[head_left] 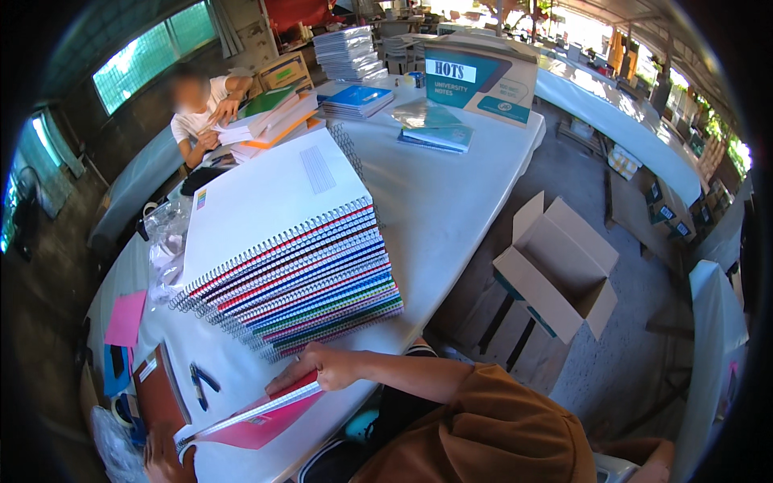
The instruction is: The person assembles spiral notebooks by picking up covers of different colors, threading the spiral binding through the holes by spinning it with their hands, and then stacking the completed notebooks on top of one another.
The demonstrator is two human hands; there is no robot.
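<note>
My right hand (332, 367) grips the upper right edge of a spiral notebook (262, 427) with a red and pink cover, held tilted over the table's near edge. At the notebook's lower left end, beside the wire spiral, my left hand (165, 457) holds it in shadow, its fingers only partly showing. Just beyond my right hand rises a tall stack of spiral notebooks (306, 282), with a white sheet on top and coloured edges. To the left lie dark-handled pliers (201, 386) and a brown folder (159, 388).
The white-covered table (451, 241) also bears clear plastic wrap (167, 249), pink paper (126, 318), blue books (357, 101) and a teal-and-white carton (483, 80). A co-worker (197, 121) handles books at the far left. An open cardboard box (560, 266) stands right of the table.
</note>
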